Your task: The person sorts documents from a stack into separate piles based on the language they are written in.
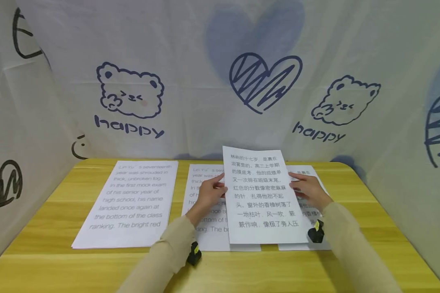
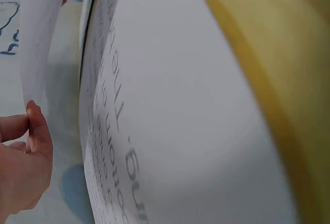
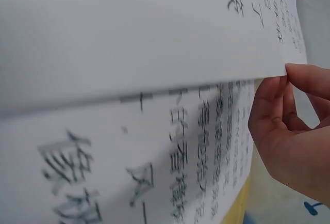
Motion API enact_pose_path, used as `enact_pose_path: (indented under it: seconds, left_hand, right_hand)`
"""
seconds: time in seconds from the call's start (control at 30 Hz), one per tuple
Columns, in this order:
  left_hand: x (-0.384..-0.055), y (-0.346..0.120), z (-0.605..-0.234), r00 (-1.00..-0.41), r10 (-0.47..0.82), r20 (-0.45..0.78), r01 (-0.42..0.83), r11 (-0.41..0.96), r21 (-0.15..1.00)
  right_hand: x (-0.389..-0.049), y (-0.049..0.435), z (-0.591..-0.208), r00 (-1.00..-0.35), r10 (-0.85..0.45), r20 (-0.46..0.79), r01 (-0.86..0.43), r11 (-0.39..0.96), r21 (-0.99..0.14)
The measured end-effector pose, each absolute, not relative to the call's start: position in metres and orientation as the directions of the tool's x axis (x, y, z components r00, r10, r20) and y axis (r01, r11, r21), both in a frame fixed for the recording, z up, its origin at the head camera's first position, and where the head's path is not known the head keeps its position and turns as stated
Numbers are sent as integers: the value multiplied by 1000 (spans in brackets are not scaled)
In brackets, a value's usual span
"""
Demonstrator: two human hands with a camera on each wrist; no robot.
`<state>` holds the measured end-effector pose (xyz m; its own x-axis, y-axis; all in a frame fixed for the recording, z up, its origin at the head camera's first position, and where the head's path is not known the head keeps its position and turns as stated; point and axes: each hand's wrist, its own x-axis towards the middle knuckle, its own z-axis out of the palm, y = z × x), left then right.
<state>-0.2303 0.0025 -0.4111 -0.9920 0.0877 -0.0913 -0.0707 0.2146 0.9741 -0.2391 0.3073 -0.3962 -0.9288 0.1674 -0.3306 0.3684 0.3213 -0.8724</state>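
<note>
A sheet of paper [image 1: 260, 195] printed with Chinese text is held up above the table between both hands. My left hand [image 1: 210, 196] pinches its left edge, thumb and fingers meeting on the paper in the left wrist view. On the opposite edge, my right hand [image 1: 309, 188] pinches the sheet between thumb and fingers, as the right wrist view shows. Beneath the raised sheet lie an English-text page [image 1: 205, 240] on the left and another Chinese-text page [image 1: 320, 240] on the right, both partly covered by it.
Further left on the yellow wood-grain table [image 1: 40, 260] lies a stack of English-text pages [image 1: 128, 207]. A white curtain [image 1: 198, 101] with bear and heart drawings hangs behind the table and along its sides.
</note>
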Motion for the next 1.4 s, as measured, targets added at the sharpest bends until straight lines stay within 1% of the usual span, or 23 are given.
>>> enact_pose_path:
  seconds: [0.17, 0.27, 0.4, 0.5, 0.63, 0.8, 1.03, 1.1, 1.3, 1.4]
  left_hand:
    - [-236, 27, -411, -992, 55, -116, -100, 238, 966]
    - [-236, 42, -409, -991, 38, -129, -117, 224, 968]
    - [-234, 58, -407, -991, 52, -121, -107, 213, 971]
    - [-234, 67, -405, -992, 40, -119, -109, 202, 973]
    - [-237, 78, -403, -990, 8, -137, -132, 233, 964]
    - [-238, 90, -402, -987, 2, -159, -154, 249, 956]
    - [-238, 96, -404, -996, 22, -88, -76, 330, 941]
    - [-238, 99, -405, -997, 17, -78, -68, 330, 941]
    - [-232, 125, -414, -993, -34, -114, -119, 272, 955]
    - [-226, 140, -423, -988, -67, -137, -150, 277, 949]
  right_hand:
    - [-243, 323, -392, -935, 183, -304, 352, 366, -862]
    - [-245, 335, -390, -934, 166, -316, 357, 377, -855]
    - [-242, 351, -385, -921, 163, -353, 389, 398, -831]
    - [-241, 360, -383, -916, 150, -373, 401, 383, -832]
    - [-241, 371, -380, -919, 146, -366, 394, 368, -842]
    - [-239, 375, -376, -917, 199, -345, 397, 378, -836]
    - [-245, 375, -377, -923, 216, -318, 381, 409, -829]
    - [-245, 378, -379, -919, 233, -317, 389, 407, -827]
    - [-239, 393, -384, -904, 293, -310, 414, 426, -805]
    - [-235, 400, -388, -900, 307, -309, 422, 437, -795]
